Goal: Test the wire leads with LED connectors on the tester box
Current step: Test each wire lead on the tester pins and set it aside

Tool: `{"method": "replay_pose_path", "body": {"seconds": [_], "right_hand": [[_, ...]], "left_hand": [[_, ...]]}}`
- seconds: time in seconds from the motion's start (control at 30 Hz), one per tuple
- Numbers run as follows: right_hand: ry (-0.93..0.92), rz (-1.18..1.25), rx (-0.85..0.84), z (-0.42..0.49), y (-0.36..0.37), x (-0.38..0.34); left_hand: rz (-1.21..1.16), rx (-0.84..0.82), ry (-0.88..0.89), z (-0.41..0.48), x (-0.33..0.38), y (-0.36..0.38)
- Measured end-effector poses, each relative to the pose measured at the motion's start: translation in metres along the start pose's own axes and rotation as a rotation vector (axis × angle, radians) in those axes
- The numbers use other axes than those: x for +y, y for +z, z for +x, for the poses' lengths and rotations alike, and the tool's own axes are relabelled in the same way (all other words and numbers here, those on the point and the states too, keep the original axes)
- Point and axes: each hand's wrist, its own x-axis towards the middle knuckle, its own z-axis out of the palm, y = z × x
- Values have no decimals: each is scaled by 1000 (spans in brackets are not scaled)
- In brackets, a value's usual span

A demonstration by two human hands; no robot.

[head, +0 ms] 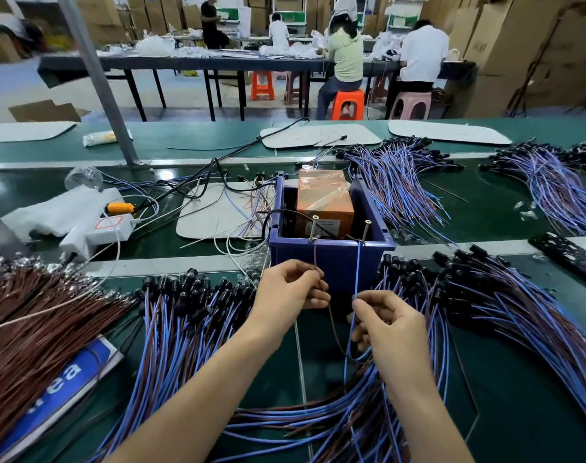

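Wire leads point(357, 272) ran straight away from both grips to the screws point(313, 228) on the tester box point(331, 259): brown pinched in the left grip point(289, 289), blue in the right grip point(385, 320).

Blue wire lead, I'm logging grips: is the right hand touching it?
Touching. The head view shows the right hand pinching the blue wire lead between thumb and forefinger.

Just below the blue plastic box point(331, 262), left hand point(284, 290) pinches a thin brown wire point(315, 255), right hand point(390, 324) pinches a thin blue wire point(357, 272).
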Motion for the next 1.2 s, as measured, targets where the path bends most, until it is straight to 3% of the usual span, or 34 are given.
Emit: {"method": "replay_pose_path", "body": {"seconds": [0.8,1.07,1.2], "right_hand": [[6,11,-35,-2,-2,1],[118,-248,-453,-10,-6,-5],[190,-427,-809,-18,-13,-15]], "left_hand": [[-3,-11,12,0,-2,-1],[-16,-402,-43,0,20,-19],[245,-396,4,4,37,-44]]}}
